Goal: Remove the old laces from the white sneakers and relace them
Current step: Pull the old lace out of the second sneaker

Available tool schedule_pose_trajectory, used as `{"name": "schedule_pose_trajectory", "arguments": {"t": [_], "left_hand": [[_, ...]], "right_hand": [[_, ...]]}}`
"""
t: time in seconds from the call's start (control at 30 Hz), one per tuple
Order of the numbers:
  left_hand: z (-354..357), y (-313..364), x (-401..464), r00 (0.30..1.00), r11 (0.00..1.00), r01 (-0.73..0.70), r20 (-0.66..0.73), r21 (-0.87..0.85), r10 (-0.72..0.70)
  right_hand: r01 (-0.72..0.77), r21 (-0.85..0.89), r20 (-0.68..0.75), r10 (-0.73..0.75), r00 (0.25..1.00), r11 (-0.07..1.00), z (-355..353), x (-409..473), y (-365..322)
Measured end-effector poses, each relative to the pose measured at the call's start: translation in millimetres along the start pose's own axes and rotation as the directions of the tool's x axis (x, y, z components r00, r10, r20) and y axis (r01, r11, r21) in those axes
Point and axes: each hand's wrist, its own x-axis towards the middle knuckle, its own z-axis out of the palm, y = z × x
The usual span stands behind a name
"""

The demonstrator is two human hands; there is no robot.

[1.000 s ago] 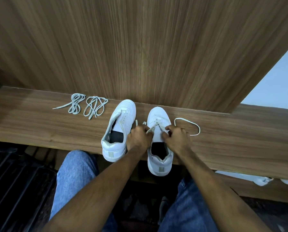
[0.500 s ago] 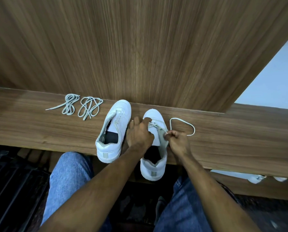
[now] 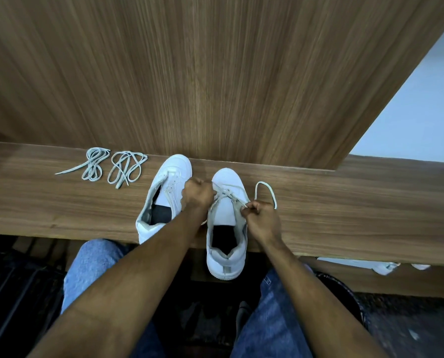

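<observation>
1. Fingers (image 3: 249, 206) of my right hand (image 3: 263, 220) pinch the lace (image 3: 266, 188) beside the right sneaker (image 3: 227, 223); my left hand (image 3: 197, 195) is curled on the lace at its eyelets
2. Worktop (image 3: 357, 215) is narrow: wood panel (image 3: 215, 73) touches both toes, the right sneaker's heel overhangs the near edge
3. Two sneakers, long axes pointing away from me; left sneaker (image 3: 169, 187) unlaced
4. Two bundled laces (image 3: 112, 167) lie left, apart

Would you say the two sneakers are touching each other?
Apart. The head view shows bare wood and the left hand between the left sneaker and the right sneaker.
</observation>
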Motion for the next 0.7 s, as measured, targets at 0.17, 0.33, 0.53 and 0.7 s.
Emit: {"name": "schedule_pose_trajectory", "arguments": {"t": [0.17, 0.33, 0.53, 0.7], "left_hand": [[-2.2, 1.6, -1.9, 0.954, 0.943, -0.277, 0.170, 0.187, 0.246], [12.6, -4.7, -0.6, 0.774, 0.488, -0.616, 0.359, 0.619, 0.521], [11.6, -3.4, 0.7, 0.832, 0.737, -0.511, 0.040, 0.443, 0.553], [-7.8, 9.3, 1.5, 0.897, 0.917, -0.362, -0.330, -0.168, 0.293]], "right_hand": [[0.000, -0.023, -0.010, 0.000, 1.000, 1.000, 0.6, -0.1, -0.5], [0.016, -0.028, -0.010, -0.016, 1.000, 0.999, 1.0, -0.8, -0.7], [0.004, -0.044, -0.017, -0.005, 1.000, 0.999, 1.4, 0.0, -0.2], [0.015, -0.057, -0.027, -0.016, 0.999, 0.998, 0.3, -2.9, -0.9]]}}
